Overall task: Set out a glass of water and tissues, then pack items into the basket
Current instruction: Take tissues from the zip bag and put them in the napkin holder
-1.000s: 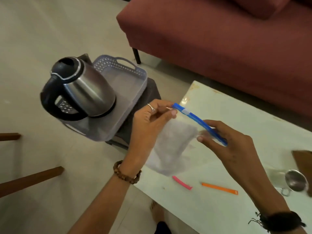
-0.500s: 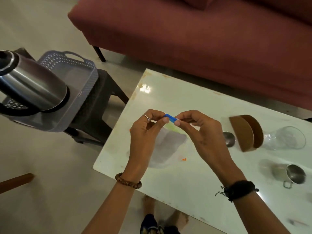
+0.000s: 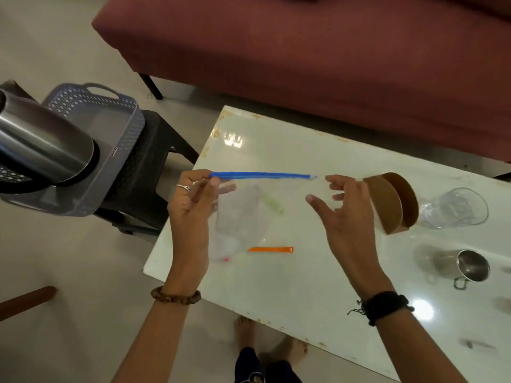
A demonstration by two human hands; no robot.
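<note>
Clear zip bag (image 3: 237, 217): pinched at one end of its blue seal strip (image 3: 260, 175) by the left hand (image 3: 190, 205), held over the table (image 3: 276, 286), presumably for sealing. Right hand (image 3: 343, 214): spread, empty. Basket (image 3: 121, 150): on stool, alongside.

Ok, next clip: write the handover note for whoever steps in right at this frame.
Left hand pinches one end of the blue-sealed clear bag, held above the table. Right hand is open beside the bag's other end, holding nothing.
Basket on the stool holds only the kettle.
Glass lies on its side; no tissues visible.
Left: stand and fill the glass, set out tissues, pack the bag, orange strip and steel cup.
</note>
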